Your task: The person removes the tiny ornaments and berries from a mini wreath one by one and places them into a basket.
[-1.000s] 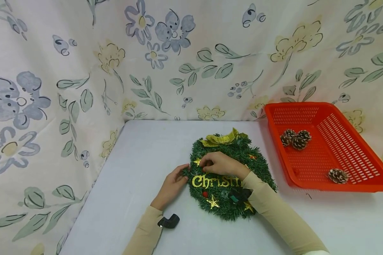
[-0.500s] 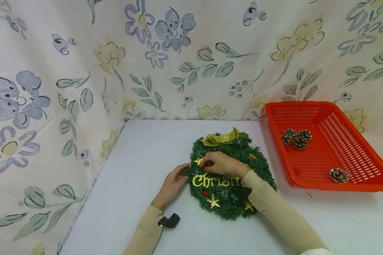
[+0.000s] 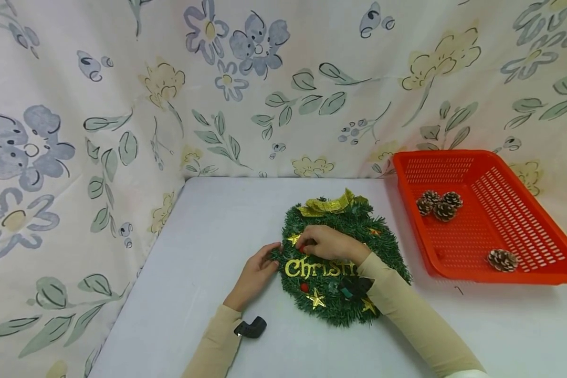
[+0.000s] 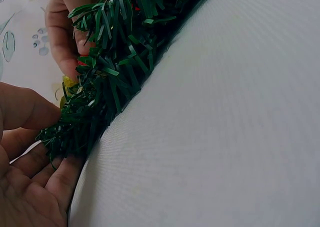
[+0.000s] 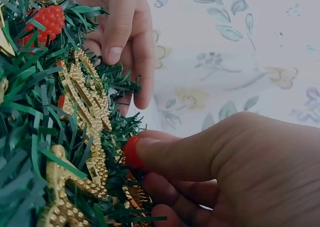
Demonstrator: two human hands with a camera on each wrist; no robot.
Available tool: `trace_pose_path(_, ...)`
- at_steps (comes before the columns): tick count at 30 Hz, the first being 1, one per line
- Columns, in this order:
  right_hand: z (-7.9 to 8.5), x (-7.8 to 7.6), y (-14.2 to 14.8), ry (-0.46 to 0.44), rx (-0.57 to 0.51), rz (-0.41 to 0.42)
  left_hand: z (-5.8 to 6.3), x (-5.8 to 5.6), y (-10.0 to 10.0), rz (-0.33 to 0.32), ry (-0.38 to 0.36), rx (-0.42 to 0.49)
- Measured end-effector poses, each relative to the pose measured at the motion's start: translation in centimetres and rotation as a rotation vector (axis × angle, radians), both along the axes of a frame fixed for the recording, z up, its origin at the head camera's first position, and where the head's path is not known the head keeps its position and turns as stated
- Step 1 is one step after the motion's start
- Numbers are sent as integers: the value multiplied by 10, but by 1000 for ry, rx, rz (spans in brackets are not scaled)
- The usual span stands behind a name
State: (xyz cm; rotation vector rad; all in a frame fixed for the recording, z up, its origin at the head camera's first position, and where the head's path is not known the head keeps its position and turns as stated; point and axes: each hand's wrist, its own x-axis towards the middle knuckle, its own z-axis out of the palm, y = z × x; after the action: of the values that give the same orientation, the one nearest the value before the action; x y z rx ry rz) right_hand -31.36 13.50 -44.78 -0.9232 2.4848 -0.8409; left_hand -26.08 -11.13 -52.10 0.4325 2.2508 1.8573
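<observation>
A green tinsel Christmas wreath point(image 3: 389, 252) lies flat on the white table, with gold "Christmas" lettering point(image 3: 300, 269), partly covered by the right arm, gold stars point(image 3: 316, 299) and a gold ribbon bow point(image 3: 326, 207). My left hand point(image 3: 255, 273) holds its left edge, thumb on top and fingers underneath, as the left wrist view shows. Over the upper left of the wreath, my right hand point(image 3: 328, 242) pinches a small red berry point(image 5: 132, 153) between thumb and fingers, right at the greenery beside the lettering. Another red berry point(image 5: 47, 23), with a bumpy surface, sits among the tinsel.
To the right of the wreath stands a red plastic basket point(image 3: 434, 262). Several pine cones point(image 3: 443, 211) are clustered at its left side, and a single pine cone point(image 3: 502, 260) lies near its front. A floral curtain point(image 3: 283, 131) hangs behind the table.
Both hands keep their places at the wreath. The right fingers have shifted slightly, and red now shows more clearly between them.
</observation>
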Motion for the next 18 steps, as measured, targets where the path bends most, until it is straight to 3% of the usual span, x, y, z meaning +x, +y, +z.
trace_pose_path(18, -1, -1, 5, -61, -75, -42, 2, 1, 1, 4, 3, 6)
